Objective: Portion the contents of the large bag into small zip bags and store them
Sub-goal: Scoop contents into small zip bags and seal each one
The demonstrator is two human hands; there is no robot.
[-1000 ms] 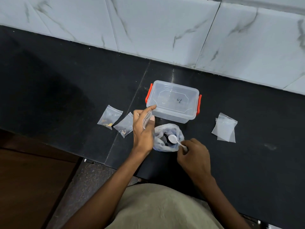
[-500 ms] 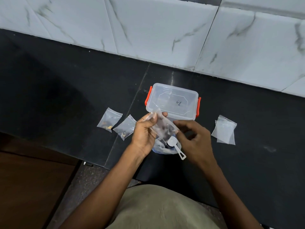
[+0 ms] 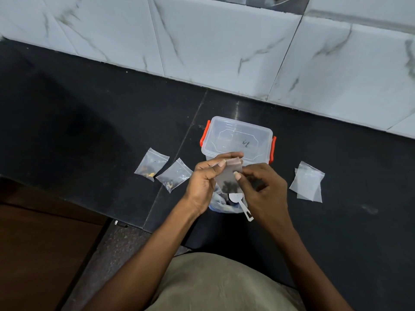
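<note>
Left hand [image 3: 203, 179]: pinches the small zip bag [image 3: 229, 176] by its top.
Right hand [image 3: 261, 187]: pinches the same bag's side.
Scoop [image 3: 240, 204]: lies in the big bag [image 3: 221, 204] below.

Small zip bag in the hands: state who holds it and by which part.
Both hands pinch the small zip bag: the left hand at its upper left edge, the right hand on its right side. Dark contents sit at the bottom.

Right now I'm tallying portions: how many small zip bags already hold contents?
3: two lie left of the hands, the far-left bag and the nearer bag; the held bag is pinched by both hands. Flat bags on the right look empty.
</note>
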